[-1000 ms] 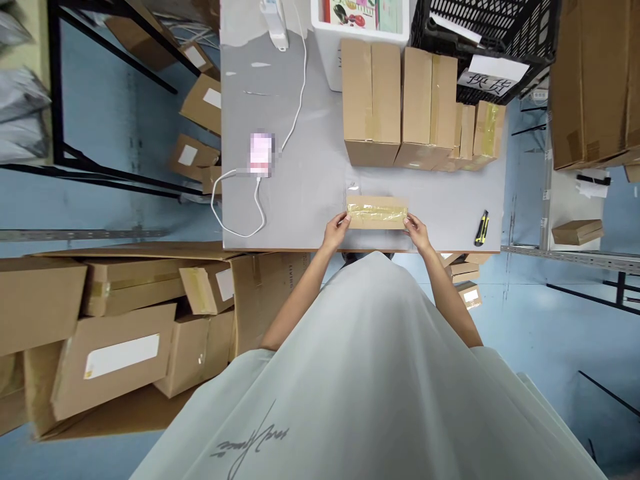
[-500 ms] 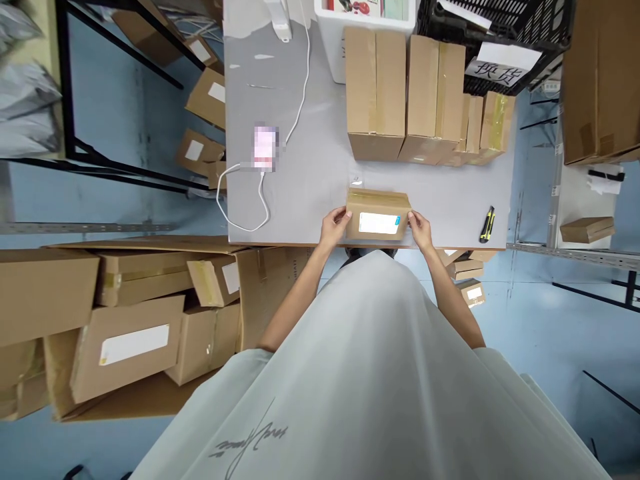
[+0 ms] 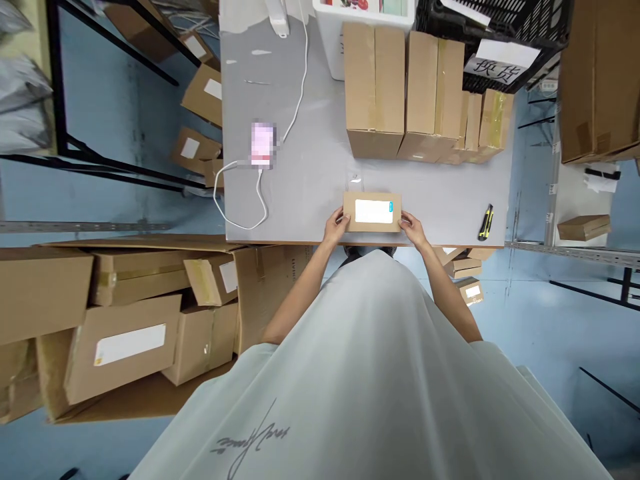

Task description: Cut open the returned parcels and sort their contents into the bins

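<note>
Between my two hands at the table's front edge is a small cardboard box (image 3: 373, 227). A white label (image 3: 373, 211) with a blue mark at its right end faces up on it. My left hand (image 3: 336, 225) grips the box's left end, and my right hand (image 3: 413, 228) grips the right end, fingers closed against the cardboard. Just behind the box lies a bit of clear tape or film (image 3: 355, 180). A yellow and black utility knife (image 3: 485, 223) rests on the table, well to the right of my right hand.
Taped cardboard boxes (image 3: 374, 80) line the back of the grey table (image 3: 300, 173), near a white bin (image 3: 327, 40) and a black crate (image 3: 500, 40). A blurred device (image 3: 263, 145) with a white cable lies left. A large carton (image 3: 270, 287) of boxes stands lower left.
The box has tipped so its labelled face now lies flatter towards me, and the taped side no longer shows. Both hands have stayed at its ends.
</note>
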The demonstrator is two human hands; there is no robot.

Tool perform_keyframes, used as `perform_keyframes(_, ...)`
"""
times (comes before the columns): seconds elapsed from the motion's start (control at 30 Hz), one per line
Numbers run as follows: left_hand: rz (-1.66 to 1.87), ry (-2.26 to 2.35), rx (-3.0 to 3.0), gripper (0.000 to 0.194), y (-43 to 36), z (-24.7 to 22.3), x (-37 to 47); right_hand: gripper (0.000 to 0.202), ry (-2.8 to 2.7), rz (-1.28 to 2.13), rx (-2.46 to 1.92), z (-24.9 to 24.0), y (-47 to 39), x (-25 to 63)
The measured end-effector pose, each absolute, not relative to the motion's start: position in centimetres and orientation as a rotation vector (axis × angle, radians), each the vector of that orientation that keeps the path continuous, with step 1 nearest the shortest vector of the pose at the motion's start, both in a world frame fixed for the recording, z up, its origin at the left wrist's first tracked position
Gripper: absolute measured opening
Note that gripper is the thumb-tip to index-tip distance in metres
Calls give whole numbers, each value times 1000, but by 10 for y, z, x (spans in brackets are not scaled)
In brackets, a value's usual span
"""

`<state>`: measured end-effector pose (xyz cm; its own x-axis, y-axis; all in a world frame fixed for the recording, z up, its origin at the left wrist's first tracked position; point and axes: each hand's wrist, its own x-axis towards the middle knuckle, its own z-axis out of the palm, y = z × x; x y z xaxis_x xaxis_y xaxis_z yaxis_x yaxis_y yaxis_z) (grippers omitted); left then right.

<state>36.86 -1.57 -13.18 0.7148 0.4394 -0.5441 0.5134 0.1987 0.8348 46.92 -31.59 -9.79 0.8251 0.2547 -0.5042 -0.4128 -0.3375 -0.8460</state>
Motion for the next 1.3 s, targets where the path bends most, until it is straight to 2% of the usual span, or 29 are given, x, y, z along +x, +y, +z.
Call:
perform_keyframes(0.27, -159, 715, 1430, 64, -27, -124, 326, 105, 97, 749, -1749, -83, -324, 444)
perform_keyframes(0.5, -19, 627, 1634, 79, -9, -108, 348, 89, 78, 566, -1915, -71, -339, 470)
perform_keyframes(0.63, -30, 645, 1625, 71, -7, -112, 364, 76, 50, 534, -1989, -74, -330, 482)
perform_keyframes(0.77, -21, 732, 1615, 62, -10, -111, 373, 75, 61, 492, -2011, -77, -320, 485)
perform_keyframes(1.0, 77, 436, 1804, 49, -42, -65, 379, 69, 195, 334, -2068, -80, -341, 500)
perform_keyframes(1.13, 109, 192, 1895, 36, -71, -38, 395, 77, 145, 225, -2190, -66, -355, 503)
perform_keyframes(1.3, 47, 6, 1841, 30, -96, -31, 417, 96, -190, 259, -2056, -33, -347, 492)
